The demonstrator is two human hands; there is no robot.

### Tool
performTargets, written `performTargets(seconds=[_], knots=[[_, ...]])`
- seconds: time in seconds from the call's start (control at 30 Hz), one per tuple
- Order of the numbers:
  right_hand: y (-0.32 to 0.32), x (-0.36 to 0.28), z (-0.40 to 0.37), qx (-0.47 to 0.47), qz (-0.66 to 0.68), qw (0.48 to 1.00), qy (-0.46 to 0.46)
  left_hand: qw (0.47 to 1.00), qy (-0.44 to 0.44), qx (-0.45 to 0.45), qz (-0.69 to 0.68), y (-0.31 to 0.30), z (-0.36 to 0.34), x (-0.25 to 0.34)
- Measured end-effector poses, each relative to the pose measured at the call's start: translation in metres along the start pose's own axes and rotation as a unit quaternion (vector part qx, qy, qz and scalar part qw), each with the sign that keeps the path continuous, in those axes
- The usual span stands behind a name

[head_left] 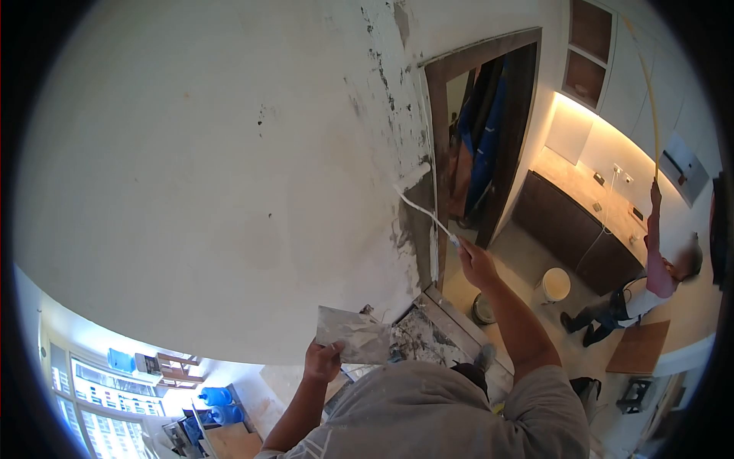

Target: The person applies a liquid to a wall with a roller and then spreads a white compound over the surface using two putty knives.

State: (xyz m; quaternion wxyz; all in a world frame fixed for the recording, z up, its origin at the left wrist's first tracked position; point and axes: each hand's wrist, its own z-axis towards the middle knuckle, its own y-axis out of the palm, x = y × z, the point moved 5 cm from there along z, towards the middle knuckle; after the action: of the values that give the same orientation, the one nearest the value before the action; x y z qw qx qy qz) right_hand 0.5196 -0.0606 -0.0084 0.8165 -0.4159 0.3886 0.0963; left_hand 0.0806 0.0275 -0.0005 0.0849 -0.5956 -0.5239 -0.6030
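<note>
My right hand [478, 262] is closed around the handle of a small paint roller [417, 203]. The roller's white head rests against the wall [229, 168] beside the door frame, over a dark grey strip of bare plaster. My left hand [324, 361] grips a flat, rectangular grey plate [353, 334] by its lower left edge, in front of the wall at waist height. Whitish smears cover the plate's face. Black marks and rough patches run down the wall next to the door frame [478, 50].
Debris [424, 333] litters the floor by the threshold. A white bucket [556, 285] stands right of the doorway. Farther right, a person [650, 283] holds a long pole [652, 99] upwards. A counter [585, 203] lines the far wall. Blue water bottles [222, 405] stand at lower left.
</note>
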Motion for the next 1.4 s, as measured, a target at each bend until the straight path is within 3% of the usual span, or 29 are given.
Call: performTargets(seconds=[0.3, 0.5, 0.57, 0.7, 0.77, 0.9, 1.0, 1.1, 1.17, 1.27, 1.4], knots=[[0.002, 0.034, -0.035, -0.075, -0.092, 0.993, -0.013, 1.0, 0.003, -0.004, 0.01, -0.007, 0.002, -0.009], [-0.056, -0.025, 0.013, -0.129, -0.177, 0.976, -0.005, 1.0, -0.007, 0.006, -0.016, 0.012, -0.004, 0.004], [-0.079, -0.066, 0.041, -0.111, -0.214, 0.968, -0.069, 1.0, -0.012, 0.01, -0.015, 0.011, -0.005, 0.005], [-0.128, -0.156, 0.095, -0.184, -0.3, 0.935, -0.048, 1.0, -0.005, 0.012, -0.015, -0.001, -0.003, -0.001], [-0.143, -0.182, 0.12, -0.167, -0.318, 0.932, -0.053, 1.0, -0.007, 0.01, -0.014, -0.004, -0.003, -0.002], [-0.13, -0.195, 0.132, -0.2, -0.37, 0.904, -0.072, 1.0, 0.01, 0.003, -0.011, 0.001, -0.006, 0.004], [-0.094, -0.17, 0.122, -0.272, -0.382, 0.883, -0.027, 0.999, 0.028, 0.016, -0.025, -0.008, -0.008, 0.0], [-0.068, -0.143, 0.117, -0.281, -0.373, 0.884, -0.024, 0.999, 0.027, 0.022, -0.023, -0.022, -0.007, -0.004], [-0.074, -0.142, 0.125, -0.235, -0.385, 0.89, -0.062, 0.999, 0.031, 0.02, -0.014, -0.031, -0.006, -0.005], [-0.108, -0.177, 0.134, -0.183, -0.374, 0.903, -0.102, 0.998, 0.011, 0.028, -0.049, -0.008, -0.01, 0.014], [-0.142, -0.214, 0.146, -0.194, -0.362, 0.91, -0.059, 0.998, 0.012, 0.034, -0.054, -0.01, 0.002, 0.011]])
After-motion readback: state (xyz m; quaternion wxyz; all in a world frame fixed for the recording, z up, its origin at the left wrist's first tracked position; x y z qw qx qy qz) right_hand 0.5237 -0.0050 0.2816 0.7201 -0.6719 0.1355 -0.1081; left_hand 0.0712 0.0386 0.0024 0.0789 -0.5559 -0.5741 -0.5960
